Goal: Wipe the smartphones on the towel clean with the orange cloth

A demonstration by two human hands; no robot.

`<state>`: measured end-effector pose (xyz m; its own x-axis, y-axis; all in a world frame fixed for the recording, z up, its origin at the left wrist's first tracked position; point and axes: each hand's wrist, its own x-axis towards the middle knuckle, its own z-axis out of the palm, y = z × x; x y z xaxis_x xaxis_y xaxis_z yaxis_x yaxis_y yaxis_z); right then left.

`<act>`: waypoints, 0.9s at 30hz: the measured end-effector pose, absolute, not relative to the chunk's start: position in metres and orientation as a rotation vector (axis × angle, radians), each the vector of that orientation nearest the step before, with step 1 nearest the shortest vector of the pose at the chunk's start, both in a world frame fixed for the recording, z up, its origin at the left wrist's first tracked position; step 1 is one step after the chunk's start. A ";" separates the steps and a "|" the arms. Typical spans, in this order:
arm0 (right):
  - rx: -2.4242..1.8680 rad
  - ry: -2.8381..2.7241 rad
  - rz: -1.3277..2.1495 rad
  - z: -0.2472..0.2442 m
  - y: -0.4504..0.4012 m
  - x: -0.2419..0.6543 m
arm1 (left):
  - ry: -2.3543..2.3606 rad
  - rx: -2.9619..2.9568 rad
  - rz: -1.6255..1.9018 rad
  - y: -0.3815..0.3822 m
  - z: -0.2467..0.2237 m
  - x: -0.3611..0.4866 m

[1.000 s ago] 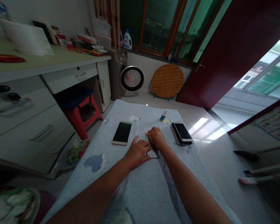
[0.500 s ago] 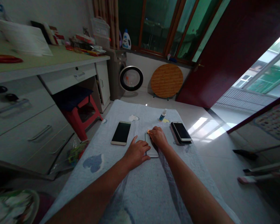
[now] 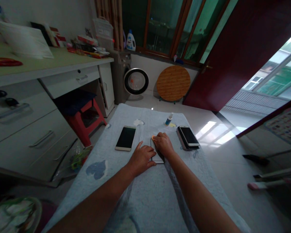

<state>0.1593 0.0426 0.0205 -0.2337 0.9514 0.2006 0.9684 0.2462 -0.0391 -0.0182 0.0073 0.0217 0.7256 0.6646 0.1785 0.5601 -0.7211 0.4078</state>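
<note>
A smartphone [image 3: 159,158] with a pale body lies on the cloth-covered table, partly hidden under both hands. My left hand [image 3: 142,158] grips its left side and lower corner, with the thumb at the near end and the fingers over the edge. Bunched at the phone's far end, my right hand [image 3: 163,143] presses a small orange wiping piece [image 3: 153,138] onto it; whether this is cloth or sponge I cannot tell. Left of my hands lies a gold-framed smartphone [image 3: 125,138], dark screen up. A small spray bottle [image 3: 169,119] stands beyond my right hand.
On the right, a white smartphone [image 3: 189,136] rests on a dark, flat device. A patterned light-blue cloth [image 3: 97,197] covers the table. To the left are a red stool [image 3: 87,126] and a desk with drawers [image 3: 75,76]. A washing machine [image 3: 121,77] stands behind, its door open.
My right hand has shifted very slightly left with the orange piece at the phone's far end. My left hand keeps its hold on the phone.
</note>
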 end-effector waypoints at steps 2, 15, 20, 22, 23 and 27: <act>-1.879 -2.303 -0.153 0.022 0.041 0.165 | 0.949 2.606 0.465 0.008 0.020 -0.019; -1.852 -2.337 -0.158 0.018 0.044 0.151 | 0.928 2.605 0.458 0.009 0.023 -0.019; -1.671 -2.449 -0.134 0.018 0.037 0.154 | 0.916 2.593 0.489 0.009 0.021 -0.019; -1.640 -2.472 -0.134 0.018 0.036 0.154 | 0.921 2.590 0.494 0.009 0.020 -0.019; -1.651 -2.467 -0.137 0.018 0.036 0.154 | 0.925 2.592 0.493 0.009 0.020 -0.019; -1.777 -2.388 -0.156 0.020 0.040 0.158 | 0.939 2.605 0.506 0.009 0.019 -0.020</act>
